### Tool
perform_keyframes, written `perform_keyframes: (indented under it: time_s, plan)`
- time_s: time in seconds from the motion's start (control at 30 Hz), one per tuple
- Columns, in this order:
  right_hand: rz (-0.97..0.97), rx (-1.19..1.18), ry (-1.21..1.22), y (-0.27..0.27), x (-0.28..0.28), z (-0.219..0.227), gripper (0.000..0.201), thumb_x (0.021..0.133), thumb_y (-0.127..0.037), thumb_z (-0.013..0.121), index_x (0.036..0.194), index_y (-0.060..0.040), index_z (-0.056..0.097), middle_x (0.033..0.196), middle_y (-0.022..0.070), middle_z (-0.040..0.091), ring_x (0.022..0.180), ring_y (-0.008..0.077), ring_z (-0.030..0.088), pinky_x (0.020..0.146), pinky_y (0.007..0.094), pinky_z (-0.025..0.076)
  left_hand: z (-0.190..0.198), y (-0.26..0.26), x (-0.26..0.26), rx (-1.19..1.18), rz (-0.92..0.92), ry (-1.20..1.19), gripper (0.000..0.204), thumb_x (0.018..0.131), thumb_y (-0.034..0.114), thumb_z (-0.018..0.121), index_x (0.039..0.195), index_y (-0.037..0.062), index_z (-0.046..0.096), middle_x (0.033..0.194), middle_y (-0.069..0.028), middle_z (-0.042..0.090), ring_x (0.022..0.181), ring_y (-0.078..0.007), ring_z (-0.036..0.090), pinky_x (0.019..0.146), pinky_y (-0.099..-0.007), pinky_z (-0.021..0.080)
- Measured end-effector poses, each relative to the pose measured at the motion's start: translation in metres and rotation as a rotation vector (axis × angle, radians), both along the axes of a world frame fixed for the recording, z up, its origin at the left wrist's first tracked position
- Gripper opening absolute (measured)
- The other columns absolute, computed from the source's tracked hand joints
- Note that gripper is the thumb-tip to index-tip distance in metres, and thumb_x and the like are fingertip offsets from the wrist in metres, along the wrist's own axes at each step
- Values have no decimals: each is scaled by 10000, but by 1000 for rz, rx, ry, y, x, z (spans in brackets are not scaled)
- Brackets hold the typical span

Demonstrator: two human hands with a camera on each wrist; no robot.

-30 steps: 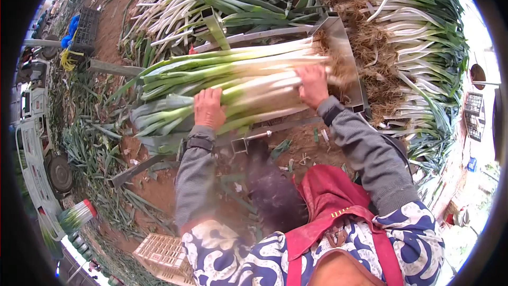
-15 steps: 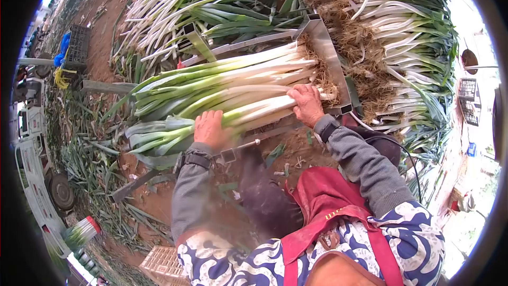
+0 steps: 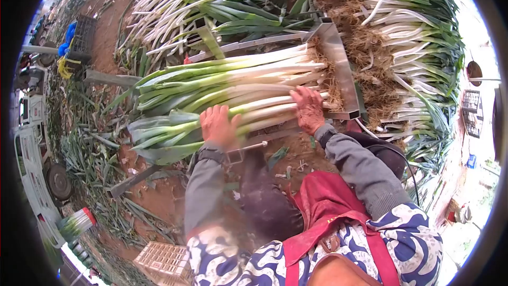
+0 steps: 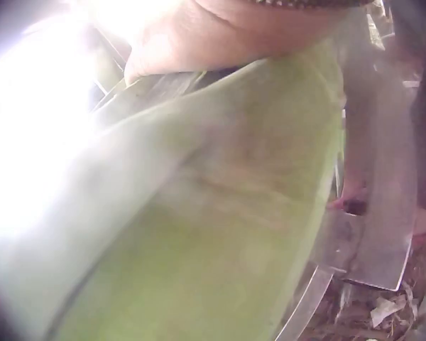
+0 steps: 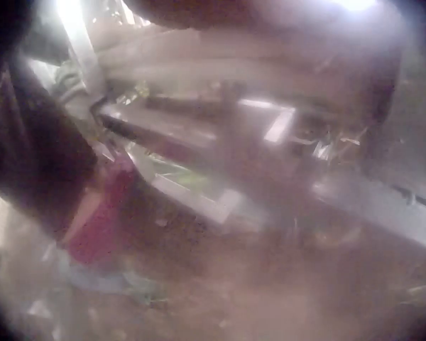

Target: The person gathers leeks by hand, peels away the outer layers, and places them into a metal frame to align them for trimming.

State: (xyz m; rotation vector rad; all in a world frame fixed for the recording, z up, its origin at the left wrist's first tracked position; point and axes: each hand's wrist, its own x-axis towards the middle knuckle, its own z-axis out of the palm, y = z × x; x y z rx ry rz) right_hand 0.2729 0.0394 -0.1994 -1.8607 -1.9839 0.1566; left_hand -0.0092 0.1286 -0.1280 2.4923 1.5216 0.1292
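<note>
Long leeks [image 3: 254, 82] lie side by side in a metal frame [image 3: 338, 69], roots toward its upright plate at the right. The left hand [image 3: 218, 126] rests on the near leeks where green meets white, fingers laid over them. Farther right, the right hand [image 3: 308, 110] lies over the white stems close to the roots, fingers slightly bent on top. In the left wrist view a broad green leaf [image 4: 220, 206] fills the middle, below part of the left hand [image 4: 213, 35]. The right wrist view is blurred; how the fingers lie underneath is hidden.
Beyond the frame is a loose leek pile [image 3: 180, 5]; at the right, a long row of leeks [image 3: 418, 47] with roots inward. A plastic crate [image 3: 164, 258] sits lower left, a dark crate [image 3: 83, 37] upper left. A metal bar [image 3: 132, 180] juts out near the left arm.
Both hands have moved from the middle of the bundle to its near edge, and the near leeks lie closer together. Over the last half second the left hand has shifted slightly right.
</note>
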Motion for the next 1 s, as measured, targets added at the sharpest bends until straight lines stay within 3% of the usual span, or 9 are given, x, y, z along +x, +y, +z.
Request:
perform_keyframes:
  time_s: [0.17,0.3,0.4,0.47,0.53,0.67,0.83,0.93,1.0]
  plan:
    - [-97,14,276,18,-7,28,486,759,-175,666,1216,-95,521,1277,102,468,1217,293,402,1036,462,235,-7,7,1,67,29,21,404,796,481,612,899,93,563,891,-103,538,886,-293,499,816,-420,362]
    - [-7,216,185,93,-34,66,407,749,-169,666,1140,-106,572,1156,95,553,1135,277,470,965,446,305,-9,1,-2,73,22,3,432,798,512,589,918,97,567,893,-99,534,898,-291,495,827,-421,365]
    - [112,-17,162,137,-40,25,270,760,-181,649,1020,-123,600,1001,72,595,1026,269,516,903,438,333,-10,1,-3,110,17,-31,431,799,511,586,931,101,571,894,-101,528,899,-295,491,820,-428,365]
    - [149,91,247,147,-45,25,180,769,-190,636,939,-141,603,896,49,591,929,261,533,852,438,339,-9,1,-3,41,31,20,430,795,501,587,955,101,578,929,-106,536,924,-299,490,839,-434,358]
    - [198,249,230,139,-47,35,210,773,-205,642,982,-184,632,923,34,575,944,257,508,841,437,344,3,0,4,-62,61,47,428,787,422,653,1004,68,551,1007,-122,529,1004,-299,475,907,-434,339]
    - [152,-93,231,145,-2,-9,255,833,-252,622,1087,-270,624,993,17,575,1000,264,490,884,444,326,-11,-1,-5,61,54,-101,564,789,411,642,1193,61,461,1135,-159,488,1082,-340,448,944,-467,324]
    - [4,-240,146,137,-7,2,304,858,-325,568,1156,-281,614,1077,14,555,1073,254,464,931,457,323,1,30,17,301,102,-126,707,823,424,607,1357,26,368,1404,-197,345,1340,-354,271,1092,-471,202]
    - [27,-313,53,140,-6,3,330,821,-260,586,1148,-259,625,1049,34,588,1038,272,507,912,455,377,-14,45,32,65,167,187,782,826,434,586,1424,24,292,1501,-195,219,1405,-351,158,1134,-453,118]
    - [273,-288,252,155,7,-60,356,782,-244,593,1135,-237,639,995,62,625,984,297,563,865,452,440,-19,43,23,9,148,128,812,825,424,566,1452,22,241,1520,-187,187,1417,-343,120,1145,-453,66]
